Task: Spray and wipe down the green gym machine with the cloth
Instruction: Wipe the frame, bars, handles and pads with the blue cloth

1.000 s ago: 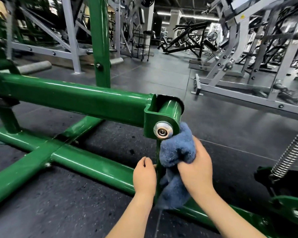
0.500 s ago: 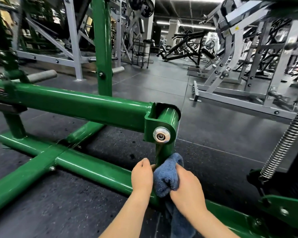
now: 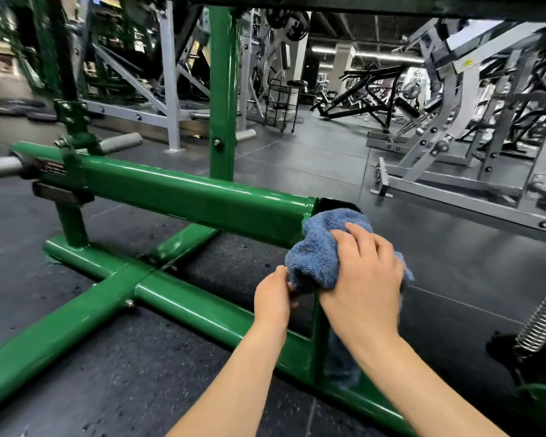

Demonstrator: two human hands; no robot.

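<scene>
Cloth (image 3: 322, 247) is getting pressed over green machine's pivot end (image 3: 297, 216) by right hand (image 3: 364, 279), fingers wrapping it for scrubbing, w/ left hand (image 3: 273, 298) pinching its lower edge taut.

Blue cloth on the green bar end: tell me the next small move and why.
Probably sweep the blue cloth leftward along the horizontal green bar. The right hand already presses it over the bar's end joint, while the left hand pinches its lower edge.
</scene>
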